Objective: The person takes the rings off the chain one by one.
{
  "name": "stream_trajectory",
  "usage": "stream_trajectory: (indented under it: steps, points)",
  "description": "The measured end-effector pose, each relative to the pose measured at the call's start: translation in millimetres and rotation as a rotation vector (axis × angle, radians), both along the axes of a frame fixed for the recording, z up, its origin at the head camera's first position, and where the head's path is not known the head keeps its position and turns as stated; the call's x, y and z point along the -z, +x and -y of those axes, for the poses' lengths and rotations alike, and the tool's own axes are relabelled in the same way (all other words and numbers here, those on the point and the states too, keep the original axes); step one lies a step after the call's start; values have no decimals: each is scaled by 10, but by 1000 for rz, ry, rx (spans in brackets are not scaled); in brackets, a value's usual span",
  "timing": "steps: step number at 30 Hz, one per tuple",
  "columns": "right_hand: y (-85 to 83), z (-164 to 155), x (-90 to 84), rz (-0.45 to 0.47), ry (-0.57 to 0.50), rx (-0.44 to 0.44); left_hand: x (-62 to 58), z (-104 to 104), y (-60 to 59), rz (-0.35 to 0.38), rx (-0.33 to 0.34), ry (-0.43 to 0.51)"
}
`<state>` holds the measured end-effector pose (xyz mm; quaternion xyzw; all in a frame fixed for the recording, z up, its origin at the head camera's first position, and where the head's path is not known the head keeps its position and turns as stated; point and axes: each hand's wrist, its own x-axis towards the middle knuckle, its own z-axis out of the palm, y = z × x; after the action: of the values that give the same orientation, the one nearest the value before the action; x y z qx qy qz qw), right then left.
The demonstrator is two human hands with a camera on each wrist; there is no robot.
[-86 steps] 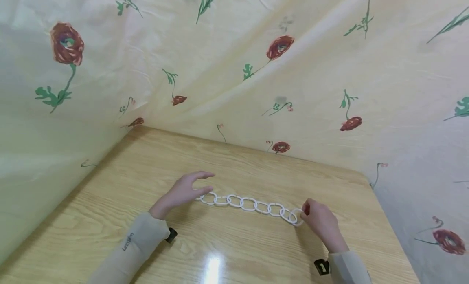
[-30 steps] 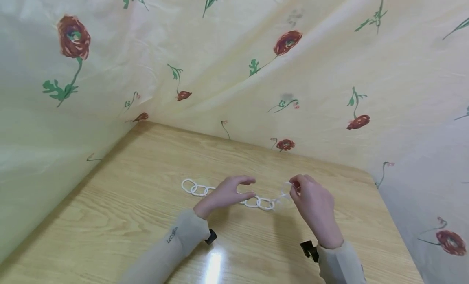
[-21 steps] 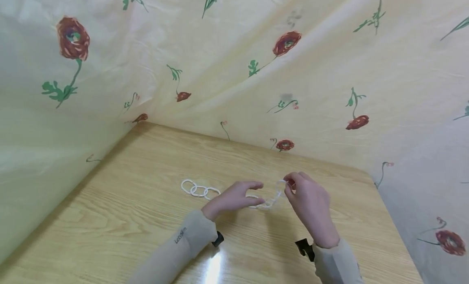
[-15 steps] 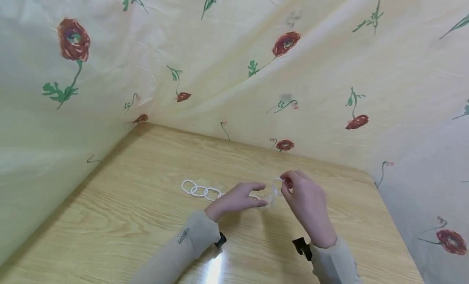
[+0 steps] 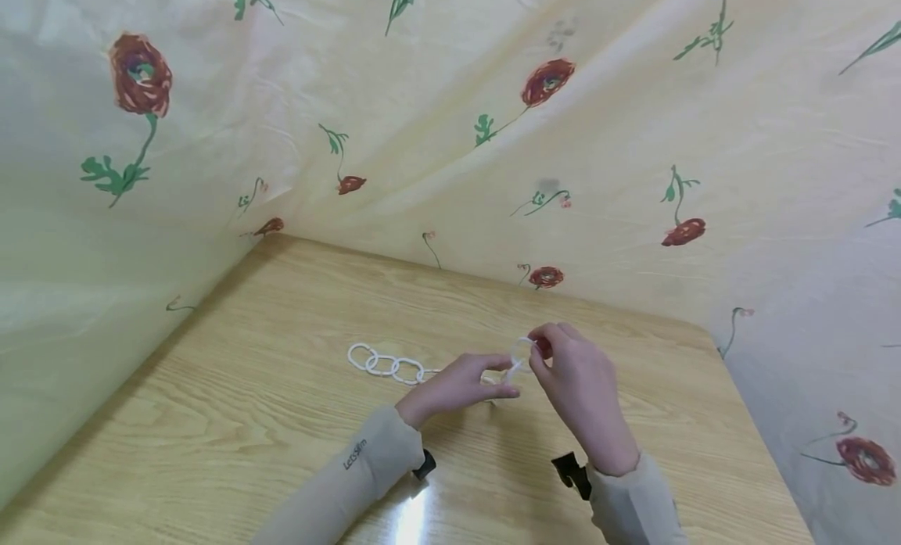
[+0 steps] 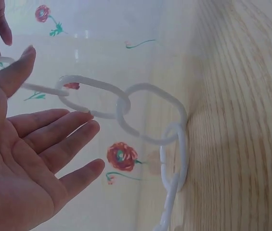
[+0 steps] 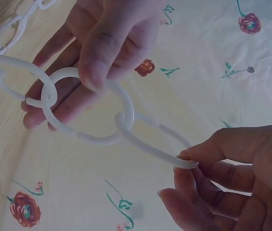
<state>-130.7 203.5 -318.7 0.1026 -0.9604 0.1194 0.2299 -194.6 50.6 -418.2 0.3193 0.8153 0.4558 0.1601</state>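
A chain of white plastic links [image 5: 383, 365] lies on the wooden table [image 5: 246, 420], and its right end is lifted off the surface. My right hand [image 5: 566, 377] pinches the end link [image 7: 157, 139] between thumb and fingertips [image 7: 186, 156]. My left hand [image 5: 461, 381] is spread beside the raised links with straight fingers. Its thumb [image 7: 97, 62] rests on the second link [image 7: 85, 108]. In the left wrist view the lifted links [image 6: 126, 108] hang from the thumb [image 6: 15, 72] down to the table.
A cream cloth with red flowers [image 5: 422, 138] hangs along the table's far and left sides. The table's right edge [image 5: 760, 443] runs close to my right arm. Both arms wear beige sleeves [image 5: 352, 482].
My right hand has raised the end link and carried it leftward. My left hand has slid right along the chain to meet it, and the lifted links have bunched between the hands.
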Motion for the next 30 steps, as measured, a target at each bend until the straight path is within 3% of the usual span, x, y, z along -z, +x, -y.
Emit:
stream_trajectory:
  steps: [8,19,30]
  points:
    - [-11,23,62,-9,-79,-12,-4,42,23,-87,13,-1]
    - [-28,22,120,-26,-162,-22,7,101,69,-139,-22,11]
    - [0,55,167,68,-357,-26,61,130,73,-178,-94,68]
